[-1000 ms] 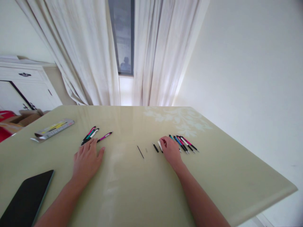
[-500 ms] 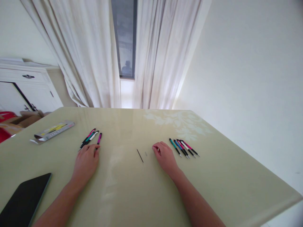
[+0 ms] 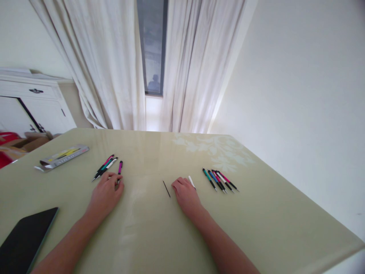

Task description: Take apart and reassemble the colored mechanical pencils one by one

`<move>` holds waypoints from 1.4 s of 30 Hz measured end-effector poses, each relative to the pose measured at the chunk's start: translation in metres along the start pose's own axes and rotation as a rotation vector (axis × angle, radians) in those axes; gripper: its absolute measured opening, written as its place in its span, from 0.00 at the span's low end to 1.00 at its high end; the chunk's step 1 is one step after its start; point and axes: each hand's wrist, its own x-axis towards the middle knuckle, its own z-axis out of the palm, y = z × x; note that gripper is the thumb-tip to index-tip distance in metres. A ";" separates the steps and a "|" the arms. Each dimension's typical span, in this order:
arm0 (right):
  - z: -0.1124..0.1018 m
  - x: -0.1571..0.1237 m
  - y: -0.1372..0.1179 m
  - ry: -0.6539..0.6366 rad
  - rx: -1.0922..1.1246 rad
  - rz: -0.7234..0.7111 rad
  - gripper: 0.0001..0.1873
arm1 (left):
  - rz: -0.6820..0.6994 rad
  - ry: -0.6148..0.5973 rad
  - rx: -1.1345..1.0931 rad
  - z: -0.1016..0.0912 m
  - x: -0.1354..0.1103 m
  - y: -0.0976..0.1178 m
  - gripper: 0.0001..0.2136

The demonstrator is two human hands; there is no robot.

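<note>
The fingers of my left hand (image 3: pixel 105 193) are closed on the lower end of a purple pen (image 3: pixel 120 168) lying on the table. Just beyond that hand, several pens (image 3: pixel 106 167) lie in a loose bunch. My right hand (image 3: pixel 186 196) rests on the tabletop with its fingers curled together; what they hold, if anything, is hidden. A white pen barrel (image 3: pixel 191 181) shows beside its knuckles, partly covered by the hand. A thin black refill (image 3: pixel 166 188) lies to the left of the right fingertips. Further right, several coloured pens (image 3: pixel 220 180) lie side by side.
A grey and yellow pen box (image 3: pixel 64 156), its end flap up, lies at the table's far left. A black tablet (image 3: pixel 27 239) lies at the near left. The pale table (image 3: pixel 148 228) ends at a wall on the right and curtains (image 3: pixel 114 68) behind.
My right hand has moved left to where the small spring lay, which is now hidden. The white barrel has come into sight beside it. My left hand stays at the purple pen.
</note>
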 end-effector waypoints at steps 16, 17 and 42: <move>0.005 -0.005 -0.021 0.015 0.236 -0.003 0.10 | 0.233 0.056 0.033 -0.003 -0.006 0.013 0.16; 0.005 -0.004 -0.020 0.020 0.217 -0.019 0.10 | 0.282 0.022 -0.017 -0.004 -0.008 0.020 0.16; -0.005 -0.021 -0.026 0.042 0.590 -0.186 0.05 | -0.163 -0.291 -1.132 -0.025 -0.048 0.093 0.13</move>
